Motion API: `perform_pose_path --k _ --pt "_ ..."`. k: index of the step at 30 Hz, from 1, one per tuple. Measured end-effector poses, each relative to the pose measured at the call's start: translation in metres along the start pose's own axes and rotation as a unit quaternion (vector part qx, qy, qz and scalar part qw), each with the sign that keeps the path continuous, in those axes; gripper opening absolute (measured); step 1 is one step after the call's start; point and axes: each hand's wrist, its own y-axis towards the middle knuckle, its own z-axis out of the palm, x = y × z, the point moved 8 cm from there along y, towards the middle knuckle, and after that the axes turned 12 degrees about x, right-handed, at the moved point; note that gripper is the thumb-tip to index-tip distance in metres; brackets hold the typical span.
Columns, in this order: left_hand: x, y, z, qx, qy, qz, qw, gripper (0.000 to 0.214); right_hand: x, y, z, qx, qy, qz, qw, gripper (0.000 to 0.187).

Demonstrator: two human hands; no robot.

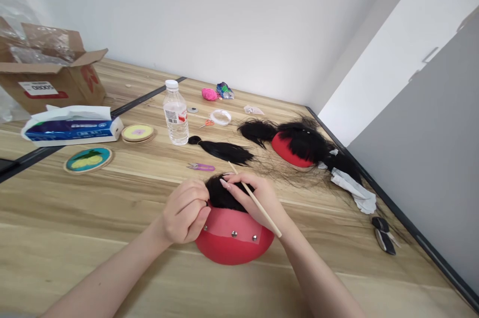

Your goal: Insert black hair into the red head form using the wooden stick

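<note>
A red dome form (232,248) with a pinned pink net sits on the wooden table (75,238) close to me, black hair (220,195) on its top. My left hand (185,213) is closed, pinching black hair at the dome's left edge. My right hand (250,195) rests over the hair and holds a thin wooden stick (258,203) that slants down to the right.
A loose black hair bundle (222,150) and purple snips (202,166) lie beyond the dome. A second red form (290,151) with black hair sits right. Water bottle (175,114), tissue pack (71,126), cardboard box (48,66), round embroidery hoops (89,159) stand left.
</note>
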Motion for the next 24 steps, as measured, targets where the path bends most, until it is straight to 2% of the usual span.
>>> perform_pose_path --k 6,12,17,21,24 --pt "-0.007 -0.001 0.001 0.0 -0.072 0.011 0.997 0.024 -0.008 0.003 -0.006 -0.013 -0.02 0.038 0.999 0.01" --pt "-0.017 0.0 0.014 0.053 -0.166 0.015 0.985 0.021 -0.012 0.002 -0.013 -0.029 -0.052 0.058 0.997 0.015" --pt "-0.008 -0.004 0.013 0.027 -0.177 -0.028 0.983 0.021 -0.021 0.002 -0.017 -0.041 -0.071 0.072 0.994 0.024" --pt "-0.004 -0.005 0.013 0.023 -0.185 -0.031 0.982 0.023 -0.023 -0.002 -0.028 -0.097 -0.028 0.068 0.993 0.028" --pt "-0.003 -0.004 0.014 0.017 -0.187 -0.031 0.982 0.024 -0.01 -0.006 -0.037 -0.13 0.004 0.034 0.991 0.03"
